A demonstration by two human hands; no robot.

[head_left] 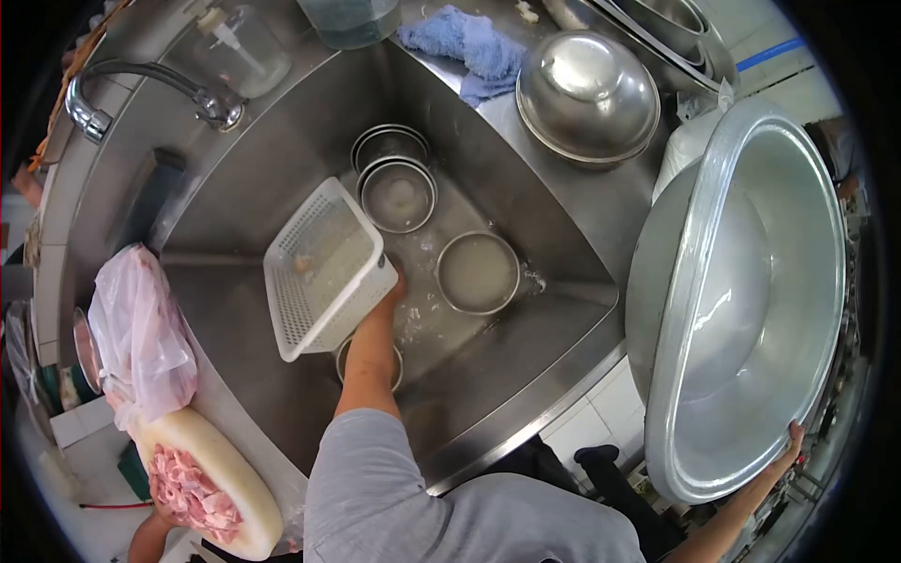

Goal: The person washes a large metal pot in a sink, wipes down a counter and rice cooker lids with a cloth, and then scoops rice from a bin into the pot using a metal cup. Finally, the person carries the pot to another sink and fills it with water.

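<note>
My left hand (398, 283) reaches into the steel sink (272, 413) and grips the near end of a white plastic basket (364, 298), its fingers partly hidden by the basket wall. The basket is tilted, with perforated sides. Beside it in the sink are round metal tins: a pair of overlapping tins (399, 195), one tin with cloudy water (479, 272), and another partly behind my forearm. At the right, my right hand (786, 448) is closed on the rim of a large metal basin (690, 310), which stands tilted on its side.
A faucet (150, 70) is over the sink's left edge. On the back counter lie a blue cloth (465, 42) and an upturned metal bowl (588, 94). To the left are a plastic bag (141, 328) and a cutting board (263, 525) with cut raw meat, with another person's hand beside it.
</note>
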